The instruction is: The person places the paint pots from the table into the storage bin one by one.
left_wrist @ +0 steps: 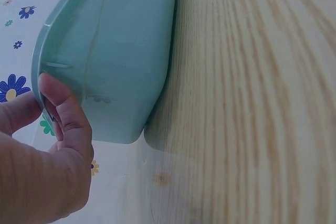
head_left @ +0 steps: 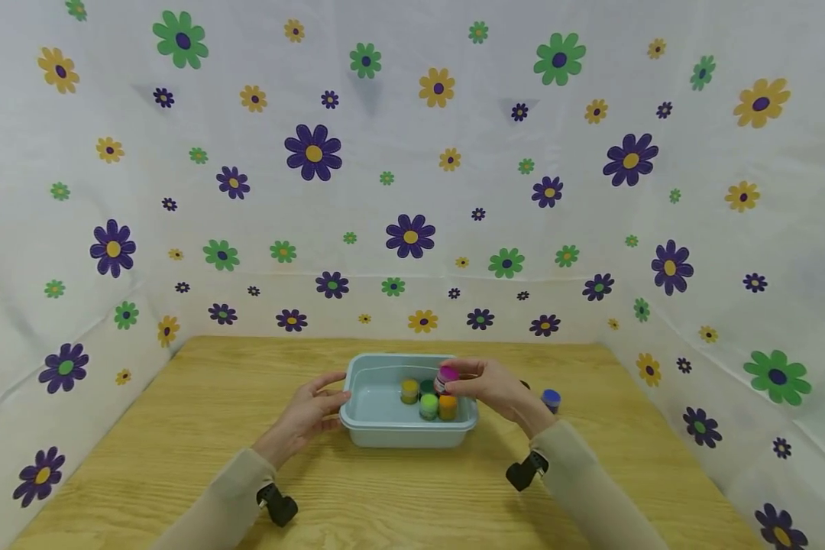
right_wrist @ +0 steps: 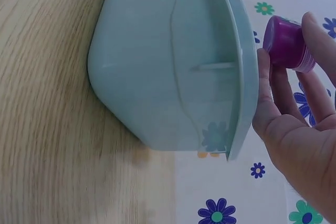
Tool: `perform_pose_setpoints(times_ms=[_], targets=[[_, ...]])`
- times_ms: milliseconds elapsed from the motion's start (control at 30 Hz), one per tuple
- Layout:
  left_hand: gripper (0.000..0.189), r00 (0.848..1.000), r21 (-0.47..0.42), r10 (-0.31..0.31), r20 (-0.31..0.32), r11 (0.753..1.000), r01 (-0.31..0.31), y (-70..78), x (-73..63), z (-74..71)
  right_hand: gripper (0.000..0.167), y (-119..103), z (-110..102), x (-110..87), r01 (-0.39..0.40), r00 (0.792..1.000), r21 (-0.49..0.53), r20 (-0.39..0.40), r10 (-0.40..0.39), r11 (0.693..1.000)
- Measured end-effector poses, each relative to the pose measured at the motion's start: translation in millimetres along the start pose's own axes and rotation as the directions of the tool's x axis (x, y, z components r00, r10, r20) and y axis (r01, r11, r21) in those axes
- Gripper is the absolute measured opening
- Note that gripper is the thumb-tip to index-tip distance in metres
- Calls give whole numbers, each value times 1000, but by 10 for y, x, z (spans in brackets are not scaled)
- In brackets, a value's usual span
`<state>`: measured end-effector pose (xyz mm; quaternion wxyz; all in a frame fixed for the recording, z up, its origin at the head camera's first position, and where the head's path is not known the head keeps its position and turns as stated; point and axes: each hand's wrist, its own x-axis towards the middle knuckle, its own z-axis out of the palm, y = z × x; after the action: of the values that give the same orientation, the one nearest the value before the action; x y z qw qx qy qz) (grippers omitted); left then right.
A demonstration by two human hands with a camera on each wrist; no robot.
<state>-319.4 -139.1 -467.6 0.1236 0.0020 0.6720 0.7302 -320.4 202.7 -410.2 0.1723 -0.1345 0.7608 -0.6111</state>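
A pale blue plastic basin (head_left: 409, 438) stands on the wooden table. My left hand (head_left: 305, 416) grips its left end, fingers and thumb at the rim (left_wrist: 38, 56). Over the right end, my right hand (head_left: 496, 388) holds a small paint jar with a magenta lid (head_left: 448, 373) between thumb and fingers. The right wrist view shows this magenta jar (right_wrist: 287, 44) tilted, just above the rim. Inside the basin sit a yellow jar (head_left: 409, 392), a dark green jar (head_left: 426, 387), a light green jar (head_left: 429, 407) and an orange jar (head_left: 448, 408).
To the right of the basin, a blue-lidded jar (head_left: 551, 399) stands on the table (head_left: 357, 496), close by the right wrist. A small dark thing (head_left: 525, 384) is mostly hidden behind that wrist. White flowered cloth (head_left: 357, 198) hangs around the back and sides.
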Motion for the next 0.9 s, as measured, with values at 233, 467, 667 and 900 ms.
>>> perform_pose_setpoints(times_ms=[233,467,667,900], targets=[[59,1000,-5,1,-3,1000,-1,-17,6,12,48,-12,118,106,-9,1000,-34,-13,8,999],[58,1000,9,-7,-2,1000,7,-3,0,19,48,-29,274,222,9,1000,-99,-29,-12,995],[59,1000,17,-3,8,1000,3,15,-1,12,40,-13,374,317,31,999,-150,-24,-35,988],[55,1000,18,-1,4,1000,1,16,0,13,38,52,448,429,4,1000,-222,-18,-8,975]])
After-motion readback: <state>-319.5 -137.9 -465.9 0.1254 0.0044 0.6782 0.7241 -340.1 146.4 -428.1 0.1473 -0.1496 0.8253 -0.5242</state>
